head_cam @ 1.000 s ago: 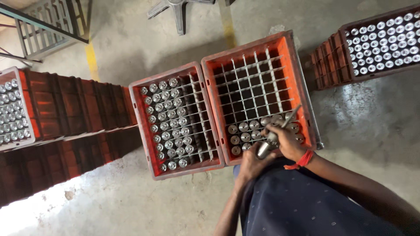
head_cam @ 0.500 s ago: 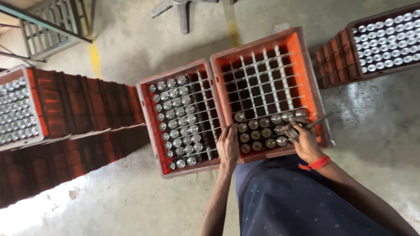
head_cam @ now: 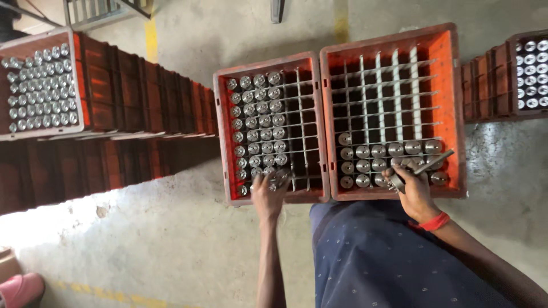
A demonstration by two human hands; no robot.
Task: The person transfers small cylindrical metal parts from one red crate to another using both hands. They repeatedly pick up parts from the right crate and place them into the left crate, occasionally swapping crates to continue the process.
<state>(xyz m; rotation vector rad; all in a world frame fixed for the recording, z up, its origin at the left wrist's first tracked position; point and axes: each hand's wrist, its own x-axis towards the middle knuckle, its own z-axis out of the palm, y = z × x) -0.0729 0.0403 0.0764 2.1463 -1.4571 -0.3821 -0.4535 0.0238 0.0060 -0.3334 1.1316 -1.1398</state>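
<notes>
**Two hands at two orange crates on a workshop floor**

Seen from above, my left hand [head_cam: 268, 193] reaches into the near edge of the left orange crate [head_cam: 224, 137], my fingers [head_cam: 273, 183] closed around the top of one metal cylinder [head_cam: 281, 177] in the nearest row of the grid. The left columns of that crate are filled with silver-capped cylinders; its right columns stand open. My right hand [head_cam: 412, 191], a red band [head_cam: 435, 221] at the wrist, rests at the near right corner of the right orange crate [head_cam: 451, 102], fingers clenched on a slim metal tool [head_cam: 425, 166] whose tip points to the far right. Only the two nearest rows of that crate hold cylinders, and my hand lies just over them. Both crates touch side by side on the concrete floor [head_cam: 171, 245]. A dark blue patterned garment [head_cam: 388, 262] fills the near foreground. Stacks of dark red crates [head_cam: 131, 114] stand to the left, one topped with a full tray of cylinders [head_cam: 40, 85], and another loaded crate [head_cam: 531, 74] sits at far right.
</notes>
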